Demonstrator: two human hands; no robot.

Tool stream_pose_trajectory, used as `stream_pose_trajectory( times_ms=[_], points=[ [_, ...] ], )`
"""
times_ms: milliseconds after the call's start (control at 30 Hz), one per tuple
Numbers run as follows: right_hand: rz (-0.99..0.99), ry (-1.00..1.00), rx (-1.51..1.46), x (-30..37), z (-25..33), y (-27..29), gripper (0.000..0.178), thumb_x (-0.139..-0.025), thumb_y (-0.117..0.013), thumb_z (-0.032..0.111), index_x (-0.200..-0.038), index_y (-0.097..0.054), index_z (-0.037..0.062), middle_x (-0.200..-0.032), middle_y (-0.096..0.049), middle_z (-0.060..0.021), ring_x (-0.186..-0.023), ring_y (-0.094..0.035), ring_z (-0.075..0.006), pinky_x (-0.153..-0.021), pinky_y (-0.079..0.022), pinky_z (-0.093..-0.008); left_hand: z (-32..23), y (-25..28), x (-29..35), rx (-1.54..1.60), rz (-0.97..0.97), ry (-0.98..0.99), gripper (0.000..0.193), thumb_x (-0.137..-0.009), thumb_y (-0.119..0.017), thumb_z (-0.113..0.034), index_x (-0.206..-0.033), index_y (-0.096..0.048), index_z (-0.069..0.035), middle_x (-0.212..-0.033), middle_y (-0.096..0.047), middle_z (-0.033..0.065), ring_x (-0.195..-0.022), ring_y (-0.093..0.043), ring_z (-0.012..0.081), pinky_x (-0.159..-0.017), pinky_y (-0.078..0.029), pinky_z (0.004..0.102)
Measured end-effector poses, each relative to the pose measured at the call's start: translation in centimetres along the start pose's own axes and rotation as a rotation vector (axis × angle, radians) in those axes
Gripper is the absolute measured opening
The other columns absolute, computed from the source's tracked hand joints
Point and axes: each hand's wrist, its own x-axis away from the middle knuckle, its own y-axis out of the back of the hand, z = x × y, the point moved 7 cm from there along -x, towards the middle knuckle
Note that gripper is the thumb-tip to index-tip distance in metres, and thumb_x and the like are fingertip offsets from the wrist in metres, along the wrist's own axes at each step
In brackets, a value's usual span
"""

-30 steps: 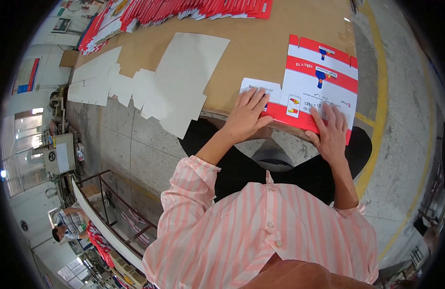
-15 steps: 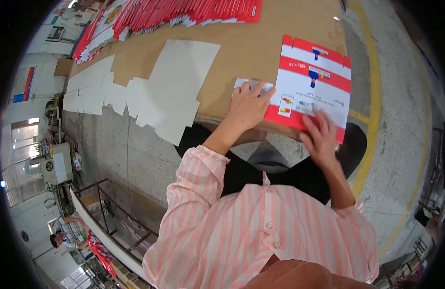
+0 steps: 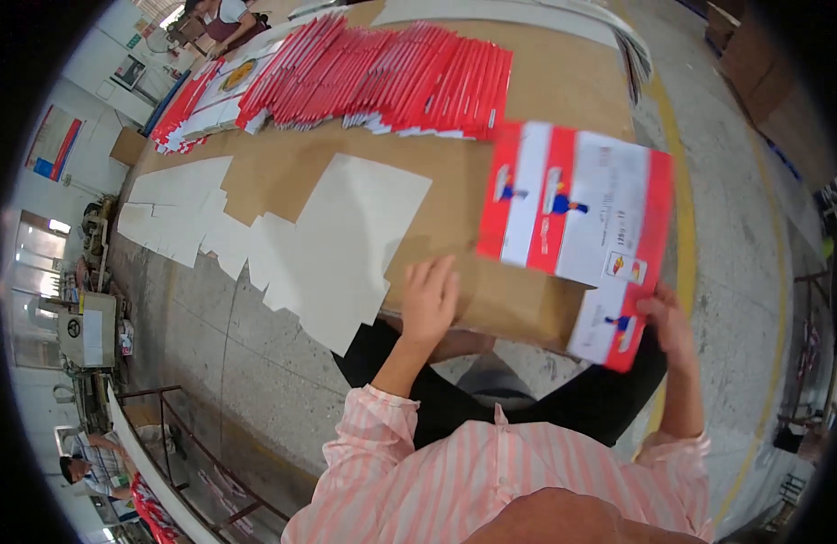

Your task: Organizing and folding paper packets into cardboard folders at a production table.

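Observation:
A flat red-and-white printed carton sheet is tilted above the right part of the cardboard-covered table. My right hand pinches its near right edge, by the small flap with a blue picture. At the table's near edge my left hand holds nothing, its fingers stretched and slightly apart. To the left of that hand lie plain off-white cut card sheets, overlapping and partly jutting over the edge.
A long row of red folded cartons leans across the far side of the brown table. One person stands at the far left corner, another at the lower left near a metal-framed rack. Yellow lines mark the floor.
The printed carton sheet has turned and lifted, with my right hand now at its near right corner. My left hand has come off it and moved left. The view has tilted up.

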Motion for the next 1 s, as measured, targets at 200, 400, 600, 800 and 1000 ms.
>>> stream_pose_trajectory(
  times_ms=[200, 400, 600, 800, 1000],
  points=[
    [-0.046, 0.137, 0.326, -18.3, 5.5, 3.9, 0.045, -0.079, -0.059, -0.004, -0.124, -0.06, 0.0029, -0.085, -0.067, -0.008, -0.071, -0.062, -0.0127, -0.065, -0.051, -0.0282, 1.1, -2.1, 0.8, -0.225, -0.009, -0.131, 0.029, -0.083, -0.064, -0.013, -0.11, -0.063, -0.003, -0.11, -0.061, 0.0121, -0.105, -0.054, 0.0324, -0.088, -0.042, 0.0449],
    [-0.391, 0.25, 0.709, -36.8, 7.4, -7.2, 0.047, -0.079, -0.067, 0.01, -0.125, -0.061, 0.008, -0.086, -0.069, -0.0141, -0.072, -0.065, -0.0207, -0.064, -0.052, -0.037, 3.8, -1.8, 2.0, -0.181, -0.02, -0.032, 0.028, -0.08, -0.064, -0.009, -0.108, -0.064, -0.004, -0.114, -0.062, 0.01, -0.109, -0.055, 0.0299, -0.091, -0.044, 0.0421],
    [-0.257, 0.292, 0.941, -42.5, 8.1, -20.1, 0.043, -0.09, -0.056, 0.03, -0.124, -0.059, 0.0041, -0.11, -0.066, -0.02, -0.106, -0.062, -0.0349, -0.089, -0.049, -0.046, 4.0, -1.5, 1.7, -0.133, -0.053, -0.001, 0.026, -0.077, -0.065, -0.008, -0.103, -0.064, -0.004, -0.113, -0.062, 0.0088, -0.109, -0.055, 0.0287, -0.092, -0.044, 0.0414],
    [-0.12, 0.742, 0.69, -27.6, 10.9, -25.0, 0.035, -0.094, -0.052, 0.022, -0.123, -0.057, 0.0032, -0.089, -0.068, -0.0184, -0.078, -0.066, -0.0289, -0.069, -0.05, -0.0395, 2.2, -1.3, 0.7, -0.087, -0.103, -0.059, 0.026, -0.076, -0.065, -0.011, -0.1, -0.062, -0.005, -0.109, -0.061, 0.0088, -0.106, -0.055, 0.0281, -0.092, -0.043, 0.0405],
    [0.93, 1.211, 1.023, 1.4, 6.2, -48.2, 0.063, -0.076, -0.073, 0.032, -0.132, -0.052, 0.0133, -0.131, -0.053, -0.0137, -0.128, -0.042, -0.0336, -0.104, -0.034, -0.0508, 6.6, -5.6, 4.4, -0.104, -0.023, -0.05, 0.033, -0.082, -0.058, -0.021, -0.111, -0.054, -0.006, -0.118, -0.054, 0.0071, -0.116, -0.048, 0.0252, -0.099, -0.038, 0.0398]
  ],
)
